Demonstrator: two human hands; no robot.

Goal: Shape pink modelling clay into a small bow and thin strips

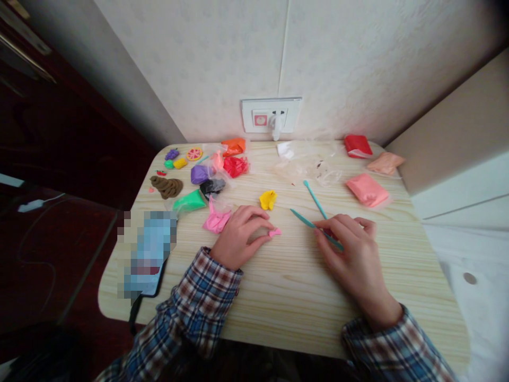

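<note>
My left hand (240, 236) rests on the wooden table (286, 297) with curled fingers, pinching a small pink clay piece (275, 232) at its fingertips. My right hand (352, 249) is closed around a teal modelling tool (308, 223) whose tip points left toward the pink piece. A second teal tool (315, 198) lies just behind it. A yellow clay lump (268, 200) sits behind my left hand, and a pink clay bag (216, 219) lies to its left.
Several clay lumps and bags in green, purple, black, red and orange, plus small finished figures, crowd the back left. Pink (366, 189), peach (385, 162) and red (357, 145) packs lie at the back right. A phone (149, 252) lies at the left edge. A wall socket (271, 115) is behind.
</note>
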